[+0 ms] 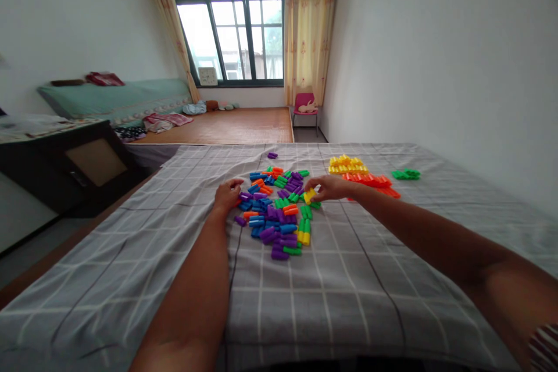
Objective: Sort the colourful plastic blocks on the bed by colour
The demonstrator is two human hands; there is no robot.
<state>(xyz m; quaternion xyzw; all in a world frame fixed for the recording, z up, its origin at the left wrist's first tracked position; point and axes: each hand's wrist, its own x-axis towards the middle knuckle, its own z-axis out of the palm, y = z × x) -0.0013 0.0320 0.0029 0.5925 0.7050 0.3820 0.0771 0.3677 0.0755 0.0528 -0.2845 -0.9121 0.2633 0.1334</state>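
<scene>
A heap of small plastic building blocks [272,212] in purple, blue, green and orange lies on the grey checked sheet in front of me. My right hand [328,188] is at the heap's right side, thumb and fingers pinched on a yellow block [309,196]. At the left edge of the heap rests my left hand [227,194], its fingers loosely bent and apart, with nothing seen in them. Another yellow block [304,238] lies at the near right of the heap, against green ones. One purple block [239,221] sits just below my left hand.
Beyond my right forearm are yellow blocks [347,165] in rows, orange blocks [370,181] partly behind the arm, and a few green blocks [406,174]. A lone purple block [272,156] lies at the far side. A dark cabinet [93,157] stands left; a wall [457,70] rises right.
</scene>
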